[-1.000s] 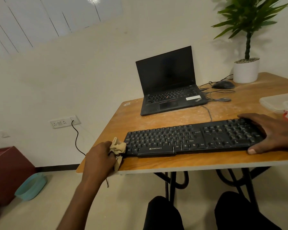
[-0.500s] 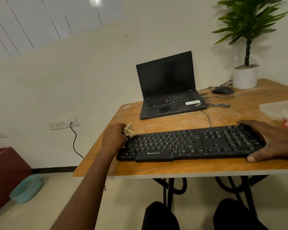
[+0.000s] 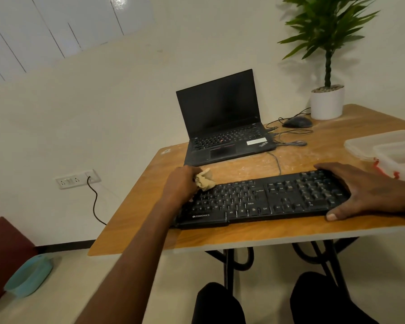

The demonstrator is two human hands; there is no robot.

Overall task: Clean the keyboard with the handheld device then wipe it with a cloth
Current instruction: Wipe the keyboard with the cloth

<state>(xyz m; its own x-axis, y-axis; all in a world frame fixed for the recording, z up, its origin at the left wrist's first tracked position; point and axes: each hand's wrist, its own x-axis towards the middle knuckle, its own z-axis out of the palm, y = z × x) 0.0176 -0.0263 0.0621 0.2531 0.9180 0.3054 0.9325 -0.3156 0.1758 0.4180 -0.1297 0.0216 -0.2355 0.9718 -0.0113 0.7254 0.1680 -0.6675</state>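
Note:
A black keyboard (image 3: 262,199) lies along the near edge of the wooden table (image 3: 220,237). My left hand (image 3: 180,185) grips a crumpled beige cloth (image 3: 205,180) and holds it on the keyboard's far left corner. My right hand (image 3: 360,190) lies flat over the keyboard's right end, fingers spread across the number keys and thumb on the front edge. No handheld cleaning device is in view.
An open black laptop (image 3: 225,122) stands behind the keyboard, with a mouse (image 3: 297,122) and cables to its right. A potted plant (image 3: 327,101) sits at the back right. Clear plastic containers (image 3: 388,150) lie at the right edge. My knees are under the table.
My left hand has carried the cloth from the keyboard's near left corner up along its left end to the far left corner. My right hand has stayed on the right end.

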